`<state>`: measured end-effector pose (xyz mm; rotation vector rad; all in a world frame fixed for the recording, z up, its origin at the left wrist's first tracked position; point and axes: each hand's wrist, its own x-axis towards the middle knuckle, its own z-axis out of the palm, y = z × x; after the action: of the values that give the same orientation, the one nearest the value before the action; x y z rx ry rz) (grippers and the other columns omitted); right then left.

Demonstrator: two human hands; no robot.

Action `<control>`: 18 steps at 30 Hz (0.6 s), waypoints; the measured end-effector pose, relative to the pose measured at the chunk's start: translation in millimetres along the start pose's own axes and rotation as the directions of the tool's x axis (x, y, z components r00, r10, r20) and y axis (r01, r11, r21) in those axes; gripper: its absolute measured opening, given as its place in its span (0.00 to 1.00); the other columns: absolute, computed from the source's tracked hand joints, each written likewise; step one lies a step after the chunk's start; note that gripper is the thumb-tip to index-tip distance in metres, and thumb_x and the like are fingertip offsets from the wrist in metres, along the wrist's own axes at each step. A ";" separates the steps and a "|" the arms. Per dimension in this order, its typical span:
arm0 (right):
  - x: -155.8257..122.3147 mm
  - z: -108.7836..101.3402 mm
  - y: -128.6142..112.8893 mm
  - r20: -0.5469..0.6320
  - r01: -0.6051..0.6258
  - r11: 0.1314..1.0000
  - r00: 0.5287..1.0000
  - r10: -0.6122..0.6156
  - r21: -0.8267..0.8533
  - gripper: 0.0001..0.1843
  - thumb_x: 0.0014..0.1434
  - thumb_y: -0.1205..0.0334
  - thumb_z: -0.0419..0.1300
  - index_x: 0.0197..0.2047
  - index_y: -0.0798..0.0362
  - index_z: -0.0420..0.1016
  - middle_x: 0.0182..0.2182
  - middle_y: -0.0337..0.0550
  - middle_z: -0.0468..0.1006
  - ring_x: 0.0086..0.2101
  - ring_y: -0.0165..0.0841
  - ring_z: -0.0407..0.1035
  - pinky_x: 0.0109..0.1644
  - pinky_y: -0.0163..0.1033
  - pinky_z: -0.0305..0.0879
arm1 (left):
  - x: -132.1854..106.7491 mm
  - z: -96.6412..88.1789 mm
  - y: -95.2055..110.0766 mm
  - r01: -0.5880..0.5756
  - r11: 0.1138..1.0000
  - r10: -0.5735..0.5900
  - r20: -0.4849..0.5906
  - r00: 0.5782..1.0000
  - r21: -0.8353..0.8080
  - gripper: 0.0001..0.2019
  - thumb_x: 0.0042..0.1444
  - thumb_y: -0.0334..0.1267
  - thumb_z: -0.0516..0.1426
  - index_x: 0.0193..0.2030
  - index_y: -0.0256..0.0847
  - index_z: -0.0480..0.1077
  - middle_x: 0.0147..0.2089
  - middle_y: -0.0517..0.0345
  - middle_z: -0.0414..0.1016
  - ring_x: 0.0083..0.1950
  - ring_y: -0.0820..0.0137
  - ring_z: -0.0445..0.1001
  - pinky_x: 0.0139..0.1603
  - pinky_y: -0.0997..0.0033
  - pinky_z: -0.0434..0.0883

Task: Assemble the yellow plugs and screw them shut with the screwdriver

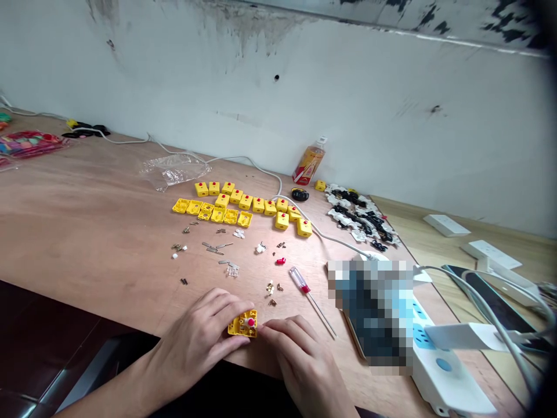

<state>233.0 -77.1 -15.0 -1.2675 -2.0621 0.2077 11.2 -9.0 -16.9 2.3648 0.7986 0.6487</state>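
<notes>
Your left hand (195, 342) holds the yellow plastic housing (241, 330) in a narrow grip, with the fingers closed against its left side. The housing sits at the near edge of the work surface, between your hands, with a red button (251, 321) showing at its centre. The fingertips (266, 330) of your right hand (304, 363) touch its right side, also in a narrow grip.

Use the red-handled screwdriver (304, 288) as your reference point. It lies on the plywood bench (87, 220), just beyond your right hand. Small brass fittings (270, 288) lie just left of its handle, and a red plastic part (281, 261) lies beyond it. Farther beyond the screwdriver are rows of yellow housing parts (243, 204). Loose black and white plastic parts (359, 215) lie beyond it and to the right. To its right are a pixelated object (374, 313), too blurred to identify, and a white power strip (439, 371) with blue sockets.
</notes>
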 end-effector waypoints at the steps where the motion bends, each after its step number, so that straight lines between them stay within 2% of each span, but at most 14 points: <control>1: -0.1 0.6 0.4 0.002 0.014 1.000 1.000 -0.014 -0.004 0.17 0.71 0.73 0.50 0.50 0.51 0.78 0.40 0.46 0.84 0.37 0.34 0.78 0.39 0.37 0.80 | -0.2 0.1 -0.2 -0.002 1.000 0.002 -0.001 1.000 -0.002 0.22 0.66 0.29 0.61 0.63 0.46 0.63 0.53 0.56 0.75 0.55 0.60 0.73 0.56 0.60 0.74; 5: -0.9 3.9 1.3 -0.008 0.052 0.998 0.999 -0.052 -0.024 0.16 0.73 0.72 0.49 0.50 0.52 0.78 0.40 0.46 0.83 0.37 0.34 0.77 0.39 0.37 0.80 | 1.0 0.3 -1.1 0.003 1.000 -0.003 -0.015 1.000 -0.010 0.22 0.64 0.28 0.63 0.62 0.46 0.64 0.52 0.56 0.76 0.53 0.61 0.73 0.54 0.61 0.75; 10: -0.1 3.4 -3.4 0.052 0.079 0.992 0.996 -0.074 -0.096 0.18 0.75 0.68 0.45 0.51 0.53 0.76 0.42 0.49 0.83 0.39 0.36 0.76 0.41 0.38 0.80 | 3.5 -1.0 -0.9 0.013 1.000 -0.014 -0.031 0.999 -0.011 0.23 0.61 0.28 0.66 0.59 0.45 0.66 0.49 0.57 0.78 0.50 0.61 0.74 0.51 0.62 0.75; 18: 3.6 5.4 -6.1 0.045 0.137 0.982 0.990 -0.132 -0.132 0.17 0.75 0.69 0.45 0.51 0.54 0.76 0.42 0.50 0.83 0.39 0.37 0.75 0.42 0.41 0.79 | 2.1 0.3 -0.6 0.034 0.999 -0.034 -0.056 0.998 -0.010 0.19 0.61 0.30 0.67 0.57 0.44 0.71 0.47 0.57 0.78 0.49 0.62 0.74 0.50 0.64 0.75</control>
<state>224.2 -76.1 -14.4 -1.2046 -2.2147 0.0295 12.6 -7.3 -17.0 2.3283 0.8565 0.7060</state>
